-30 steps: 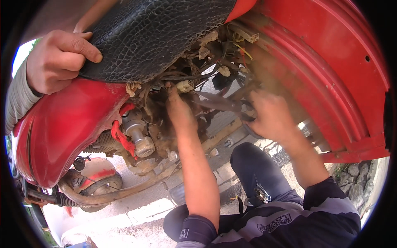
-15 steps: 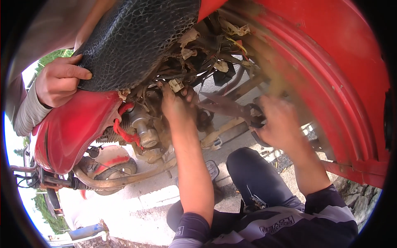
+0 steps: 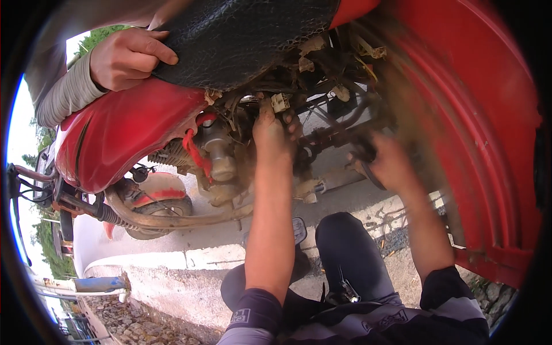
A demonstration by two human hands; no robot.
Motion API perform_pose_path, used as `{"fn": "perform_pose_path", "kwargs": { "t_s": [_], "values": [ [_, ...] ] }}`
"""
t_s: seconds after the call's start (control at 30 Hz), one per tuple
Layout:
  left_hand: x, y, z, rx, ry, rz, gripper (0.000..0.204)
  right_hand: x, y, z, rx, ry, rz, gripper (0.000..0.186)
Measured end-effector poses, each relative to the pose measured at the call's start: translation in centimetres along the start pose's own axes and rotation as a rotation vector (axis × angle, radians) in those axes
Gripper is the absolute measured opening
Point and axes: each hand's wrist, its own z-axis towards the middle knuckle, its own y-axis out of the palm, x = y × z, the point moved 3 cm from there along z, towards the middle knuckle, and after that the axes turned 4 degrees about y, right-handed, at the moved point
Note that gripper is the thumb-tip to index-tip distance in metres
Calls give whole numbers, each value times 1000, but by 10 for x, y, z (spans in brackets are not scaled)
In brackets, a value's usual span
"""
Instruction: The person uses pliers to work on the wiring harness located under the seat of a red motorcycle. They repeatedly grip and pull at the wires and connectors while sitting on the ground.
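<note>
Left of the one black seat [image 3: 247,49]: one co-worker's hand [image 3: 131,60]. Below it: one left hand [image 3: 271,129], one right hand [image 3: 391,164], one pale connector [image 3: 280,102]. Below-left: one red tank [image 3: 129,129], one wheel [image 3: 172,210]. Right: one red panel [image 3: 483,115].

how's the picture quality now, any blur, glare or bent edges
In the head view, the person's right hand and the dark-handled tool in it look smeared, likely by motion; in the head view, the pale strip of pavement is bleached by glare; also in the head view, the ribbed red metal panel looks bowed near the rim.
</note>
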Motion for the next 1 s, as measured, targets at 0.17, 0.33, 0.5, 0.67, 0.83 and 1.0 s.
{"fn": "perform_pose_path", "kwargs": {
  "t_s": [0.17, 0.33, 0.5, 0.67, 0.83, 1.0],
  "values": [
    [-4, -1, 0, 30, 53, -42, 34, -4, -2, -2, -30, 14, -9, 32],
    [0, 8, -6, 70, 40, -65, 31, -11, -2, -5, -5, 3, -31, 32],
    [-2, -1, 0, 14, -5, -93, 33, -18, -1, -4, -23, -8, -73, 30],
    [-11, -1, 11, 12, 18, -162, 31, -13, -3, -5, -53, 73, -202, 33],
    [-16, -14, 19, -27, 109, -111, 31, -22, 1, -3, -21, 110, -164, 36],
    [-8, -9, 8, -5, 149, -21, 32, -28, -1, -3, -31, 151, -236, 39]
  ]
}}
